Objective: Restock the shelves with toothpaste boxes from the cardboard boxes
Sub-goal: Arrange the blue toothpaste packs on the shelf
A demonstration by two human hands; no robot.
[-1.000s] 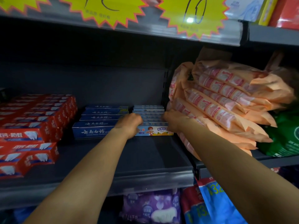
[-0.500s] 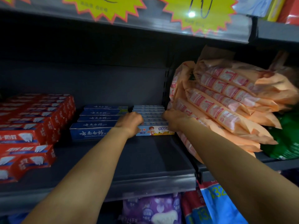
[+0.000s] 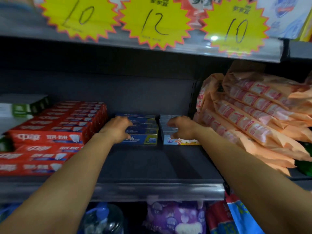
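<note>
Both arms reach deep onto the dark shelf (image 3: 152, 168). The left hand (image 3: 118, 129) lies on the stack of dark blue toothpaste boxes (image 3: 143, 130), its fingers curled over the top and front of the nearest boxes; whether it truly grips one I cannot tell through the blur. Just to its right, across a narrow gap, the right hand (image 3: 181, 126) rests on the stack of pale children's toothpaste boxes (image 3: 179, 141), thumb and fingers bent down onto the front box in the same uncertain way. Left of the left hand, red toothpaste boxes (image 3: 50, 137) are stacked in stepped rows, touching the blue stack. Right of the right hand, orange plastic packs (image 3: 253, 119) lean in a pile. Above both hands, yellow starburst price tags (image 3: 157, 22) hang from the upper shelf edge.
</note>
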